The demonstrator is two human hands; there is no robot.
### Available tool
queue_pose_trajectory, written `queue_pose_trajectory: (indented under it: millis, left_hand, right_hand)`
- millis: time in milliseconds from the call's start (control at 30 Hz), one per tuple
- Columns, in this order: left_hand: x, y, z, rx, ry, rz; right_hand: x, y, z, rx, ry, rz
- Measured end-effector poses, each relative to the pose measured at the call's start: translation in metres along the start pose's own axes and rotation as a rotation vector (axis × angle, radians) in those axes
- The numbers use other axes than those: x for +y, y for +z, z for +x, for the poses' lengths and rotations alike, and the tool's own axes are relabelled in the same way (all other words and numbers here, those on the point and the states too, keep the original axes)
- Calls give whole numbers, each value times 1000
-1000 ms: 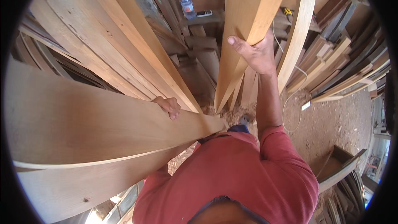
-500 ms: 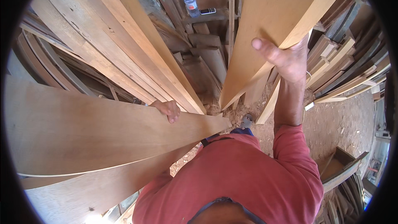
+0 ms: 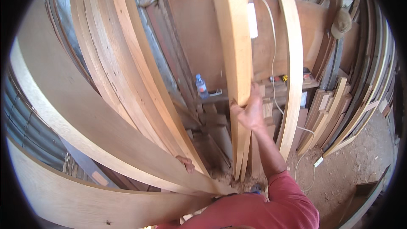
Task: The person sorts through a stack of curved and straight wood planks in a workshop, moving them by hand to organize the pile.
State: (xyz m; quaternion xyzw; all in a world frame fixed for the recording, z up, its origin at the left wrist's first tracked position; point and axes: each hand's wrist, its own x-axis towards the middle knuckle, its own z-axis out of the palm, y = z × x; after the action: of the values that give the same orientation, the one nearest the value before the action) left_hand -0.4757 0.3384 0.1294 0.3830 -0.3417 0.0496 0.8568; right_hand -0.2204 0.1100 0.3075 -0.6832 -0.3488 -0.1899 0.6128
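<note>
On the left, my left hand point(image 3: 185, 164) has its fingers curled over the upper edge of a wide wooden board point(image 3: 85, 101), which slants past my left side; the board hides the rest of that hand. My right arm reaches forward. With thumb and fingers on either side, my right hand point(image 3: 249, 111) grips a long, thick wooden plank point(image 3: 235, 46) that stands upright in front of me, its narrow face mostly turned to me. A second wide board point(image 3: 97, 195) lies below the first, near my left side.
Several long planks point(image 3: 123, 55) lean at the left. Another upright plank point(image 3: 292, 59) stands right of mine, with a white cable point(image 3: 273, 38) trailing past it. A water bottle point(image 3: 201, 86) and a phone point(image 3: 215, 92) sit on a ledge. Stacked timber point(image 3: 326, 110) leans at the right.
The right-hand plank has turned from its broad face to its narrow one, and my right hand now wraps it. The left board slants more steeply. The view has tilted up.
</note>
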Motion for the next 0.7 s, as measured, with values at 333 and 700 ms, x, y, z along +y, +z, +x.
queue_pose_trajectory:
  millis: [333,700]
  left_hand:
    - [3,21,20,351,-27,166]
    - [-6,30,28,348,-1,351]
  right_hand:
    - [53,49,53,129,99,-392]
    - [76,43,60,221,36,-623]
